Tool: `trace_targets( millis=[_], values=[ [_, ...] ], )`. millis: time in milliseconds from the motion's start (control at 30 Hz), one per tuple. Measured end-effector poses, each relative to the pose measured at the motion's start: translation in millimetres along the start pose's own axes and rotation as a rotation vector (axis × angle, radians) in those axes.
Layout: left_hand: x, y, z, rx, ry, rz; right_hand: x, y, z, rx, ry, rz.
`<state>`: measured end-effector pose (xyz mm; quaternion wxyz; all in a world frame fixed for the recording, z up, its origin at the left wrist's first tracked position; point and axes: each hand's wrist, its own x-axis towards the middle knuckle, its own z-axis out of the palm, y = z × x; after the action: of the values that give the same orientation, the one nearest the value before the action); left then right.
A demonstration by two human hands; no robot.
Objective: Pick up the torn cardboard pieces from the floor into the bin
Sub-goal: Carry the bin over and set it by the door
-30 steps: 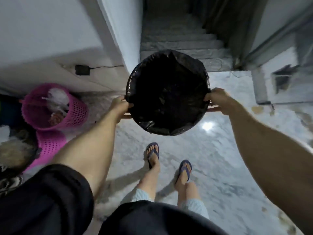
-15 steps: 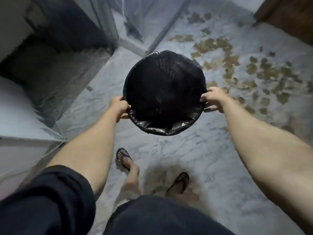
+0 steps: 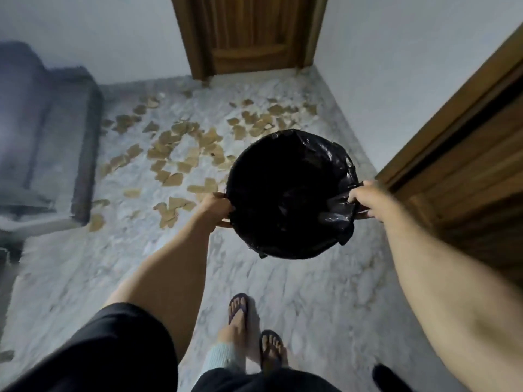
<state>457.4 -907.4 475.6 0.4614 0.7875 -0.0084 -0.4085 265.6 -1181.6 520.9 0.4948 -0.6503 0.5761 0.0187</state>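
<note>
- Marble floor (image 3: 283, 292) lies nearest, with two feet in flip-flops (image 3: 239, 308) standing on it; no cardboard shows on this near patch
- Above it, held off the floor, is the bin (image 3: 288, 193), lined with a black plastic bag; its inside is too dark to tell whether anything lies in it
- left hand (image 3: 216, 206) grasps the bin's rim on its side, fingers curled round the edge; right hand (image 3: 366, 199) does the same opposite, its fingers also bunching a fold of the bag
- Beyond the bin, the torn cardboard pieces (image 3: 175, 154) lie scattered over the floor, reaching towards a wooden door (image 3: 249, 32); a grey sofa (image 3: 42, 123) stands to the left
- By my judgement the picking has not begun; the bin is only being brought up, and nearly all the work is left
</note>
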Motion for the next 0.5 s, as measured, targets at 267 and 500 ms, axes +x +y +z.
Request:
trace_targets(
  millis=[267, 500],
  values=[
    [122, 104, 95, 0.22, -0.216, 0.018, 102, 29, -66, 0.207, 0.106, 0.218],
    [215, 181, 158, 0.386, -0.34, 0.032, 176, 34, -86, 0.326, 0.198, 0.375]
  ],
)
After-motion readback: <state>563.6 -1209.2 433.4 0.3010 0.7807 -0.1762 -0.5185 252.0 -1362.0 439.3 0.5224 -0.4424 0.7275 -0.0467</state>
